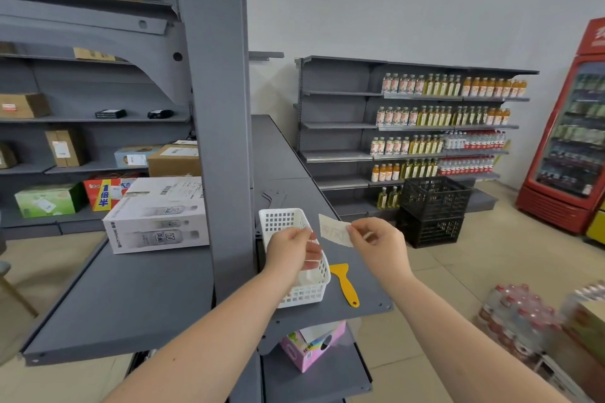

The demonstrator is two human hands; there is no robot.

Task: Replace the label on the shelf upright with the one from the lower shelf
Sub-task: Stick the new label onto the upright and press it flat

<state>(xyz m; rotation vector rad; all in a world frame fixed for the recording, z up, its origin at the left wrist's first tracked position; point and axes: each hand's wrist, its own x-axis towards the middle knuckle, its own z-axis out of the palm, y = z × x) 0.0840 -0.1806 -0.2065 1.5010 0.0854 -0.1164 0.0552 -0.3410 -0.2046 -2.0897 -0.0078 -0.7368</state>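
Grey metal shelf [366, 299] right of the grey upright [219, 127], bearing a white perforated plastic basket [319, 285] near the upright and a yellow plastic scraper [344, 281] flat just beside the basket, handle toward the front edge. Left of the upright, a second grey shelf [131, 298], with a white carton of bottled drinks [157, 214] at its back and the rest of the surface bare. Below the right-hand shelf, a lower grey shelf [327, 379] carrying a pink box [311, 350], partly hidden under the shelf above.
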